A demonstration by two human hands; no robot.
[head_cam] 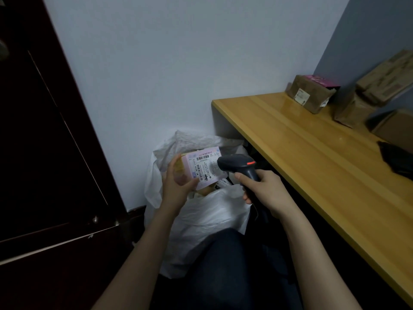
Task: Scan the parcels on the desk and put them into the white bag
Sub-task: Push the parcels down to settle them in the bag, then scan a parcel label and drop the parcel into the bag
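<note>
I am scanning: my left hand (176,184) is gripping the labelled parcel (202,168) over the white bag (201,218), my right hand (266,191) clasping the scanner (234,163) aimed at its label. Next, I judge, dropping it straight in; other parcels (310,96) are waiting at the far corner of the desk (301,148).

My feed is dim and bluish. The wooden desk (312,157) carries a soft glare at its far end; cardboard parcels (380,83) there smear with blur, and left of the desk the door (44,153) sinks into near-black.
</note>
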